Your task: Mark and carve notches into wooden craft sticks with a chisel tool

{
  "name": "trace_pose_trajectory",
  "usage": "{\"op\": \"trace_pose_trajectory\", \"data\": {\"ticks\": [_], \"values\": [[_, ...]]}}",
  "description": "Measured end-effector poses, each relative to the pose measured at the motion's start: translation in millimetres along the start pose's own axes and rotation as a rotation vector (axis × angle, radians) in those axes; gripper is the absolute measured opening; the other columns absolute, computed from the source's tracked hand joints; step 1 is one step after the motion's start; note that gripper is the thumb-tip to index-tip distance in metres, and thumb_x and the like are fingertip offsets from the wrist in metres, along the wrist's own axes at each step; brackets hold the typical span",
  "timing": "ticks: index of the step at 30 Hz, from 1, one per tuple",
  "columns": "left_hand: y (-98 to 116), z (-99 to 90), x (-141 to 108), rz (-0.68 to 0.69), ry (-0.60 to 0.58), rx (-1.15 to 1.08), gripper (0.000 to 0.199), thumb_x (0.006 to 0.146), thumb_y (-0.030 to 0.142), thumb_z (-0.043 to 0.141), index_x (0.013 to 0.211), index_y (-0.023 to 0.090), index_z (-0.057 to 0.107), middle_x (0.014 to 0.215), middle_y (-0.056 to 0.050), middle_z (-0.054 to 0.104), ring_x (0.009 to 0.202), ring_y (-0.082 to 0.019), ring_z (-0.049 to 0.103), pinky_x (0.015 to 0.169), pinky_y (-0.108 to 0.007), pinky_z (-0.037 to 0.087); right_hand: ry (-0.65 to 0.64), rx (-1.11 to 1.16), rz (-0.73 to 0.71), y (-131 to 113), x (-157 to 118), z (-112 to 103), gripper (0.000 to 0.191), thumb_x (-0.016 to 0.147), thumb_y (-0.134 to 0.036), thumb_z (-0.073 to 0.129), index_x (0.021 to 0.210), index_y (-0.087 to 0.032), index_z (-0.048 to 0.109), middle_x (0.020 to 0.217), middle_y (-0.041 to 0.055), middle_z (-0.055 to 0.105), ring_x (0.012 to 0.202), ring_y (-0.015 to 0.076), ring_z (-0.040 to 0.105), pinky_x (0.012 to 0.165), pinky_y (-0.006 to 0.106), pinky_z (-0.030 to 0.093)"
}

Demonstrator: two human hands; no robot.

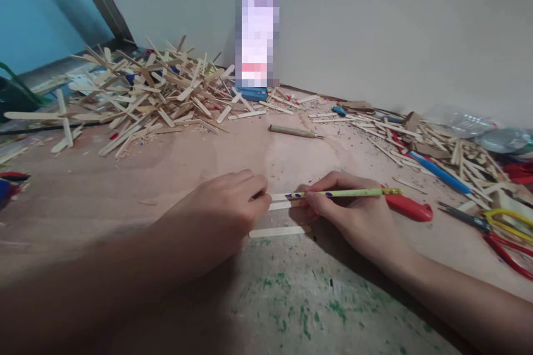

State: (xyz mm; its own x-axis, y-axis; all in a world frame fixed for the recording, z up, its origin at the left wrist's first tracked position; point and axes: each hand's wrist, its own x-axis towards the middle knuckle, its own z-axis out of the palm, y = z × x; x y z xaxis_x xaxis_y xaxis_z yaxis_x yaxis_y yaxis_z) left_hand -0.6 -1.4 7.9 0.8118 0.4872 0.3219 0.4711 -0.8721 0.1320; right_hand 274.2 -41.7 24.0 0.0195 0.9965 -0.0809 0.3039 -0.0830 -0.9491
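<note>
Across our worn tabletop [291, 299], two pale sticks [280, 206] lie mid-view. Our left hand [220, 202] curls at their left ends, its grip unclear; our right hand [353, 208] closes on a pencil [353, 193], its tip over them. Another stick [277, 232] lies at six o'clock, scissors [483, 223] at three, a stick heap [166, 91] at ten.

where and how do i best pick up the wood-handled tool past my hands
Best pinch the thick wooden handle of the tool near its middle, coming from above with the left hand, since the right hand holds the pencil. It lies flat, thin metal tip to the right, so that should keep fingers clear of it.
</note>
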Motion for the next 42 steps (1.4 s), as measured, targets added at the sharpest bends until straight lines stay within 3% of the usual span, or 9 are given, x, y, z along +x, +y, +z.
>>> {"op": "trace_pose_trajectory", "data": {"ticks": [11,30,42], "values": [[0.6,0.6,-0.8,-0.009,-0.011,-0.004,0.038,0.093,-0.008,0.057,0.108,0.018,0.082,0.105,-0.008,0.078,0.093,-0.028,0.073,0.081,-0.04,0.058,0.009,-0.015,-0.01,-4.4,0.5,-1.8,0.03,0.088,-0.049,0.1,0.081,-0.026,0.083,0.078,0.0062,0.087,0.068,0.0234,0.083,0.061,0.032,0.07],[1.0,0.1,-0.5,-0.03,-0.035,0.001,0.034,0.1,-0.005,0.056,0.105,0.02,0.08,0.103,-0.008,0.076,0.094,-0.028,0.071,0.083,-0.04,0.055,0.011,-0.012,-0.009,-1.6,-1.4,2.7,0.033,0.089,-0.052,0.097,0.079,-0.026,0.08,0.078,0.0066,0.086,0.063,0.0225,0.077,0.055,0.033,0.067],[1.6,-3.0,0.2,-0.026,-0.046,-0.004,0.035,0.103,-0.004,0.055,0.106,0.02,0.08,0.104,-0.007,0.076,0.094,-0.029,0.073,0.082,-0.042,0.054,0.015,-0.052,-0.043,-4.5,-2.0,1.4,0.021,0.087,-0.04,0.094,0.078,-0.025,0.083,0.08,0.007,0.087,0.067,0.0215,0.079,0.059,0.03,0.064]]}}
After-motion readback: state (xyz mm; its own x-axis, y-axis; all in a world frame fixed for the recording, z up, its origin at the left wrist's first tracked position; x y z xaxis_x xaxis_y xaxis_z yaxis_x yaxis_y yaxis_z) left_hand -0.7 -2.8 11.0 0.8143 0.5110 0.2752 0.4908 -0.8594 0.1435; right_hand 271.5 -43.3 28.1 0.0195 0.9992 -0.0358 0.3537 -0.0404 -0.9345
